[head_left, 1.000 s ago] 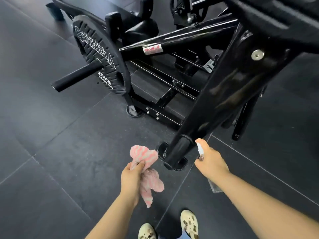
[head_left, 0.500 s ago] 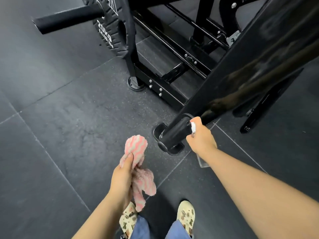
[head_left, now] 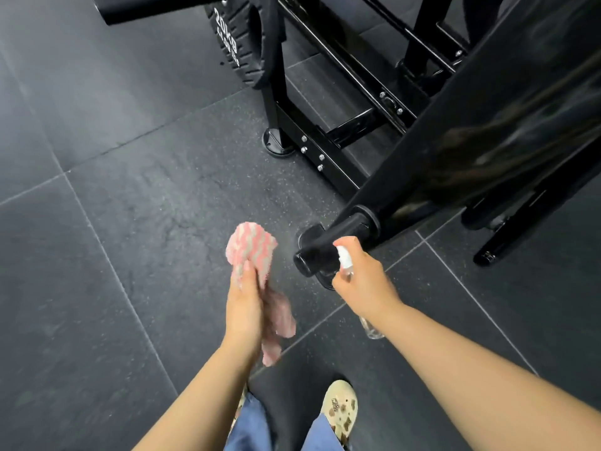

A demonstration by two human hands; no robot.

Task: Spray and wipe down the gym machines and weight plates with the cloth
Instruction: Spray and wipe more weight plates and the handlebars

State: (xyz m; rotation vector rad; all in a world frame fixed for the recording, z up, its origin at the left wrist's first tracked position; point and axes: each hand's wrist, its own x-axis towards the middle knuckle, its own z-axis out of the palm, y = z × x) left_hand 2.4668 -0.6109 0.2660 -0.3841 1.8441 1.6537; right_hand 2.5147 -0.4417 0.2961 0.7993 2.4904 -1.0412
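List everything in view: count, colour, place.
cloth: 1, pink and grey striped, held in left hand, centre
spray bottle: 1, clear with white nozzle, in right hand, beside the peg end
machine frame: 1, black, upper right
peg: 1, black, at frame's lower end
weight plate: 1, black, marked 20kg, top
floor tiles: many, dark grey
shoes: 2, cream patterned, bottom
left hand: grips cloth
right hand: grips bottle
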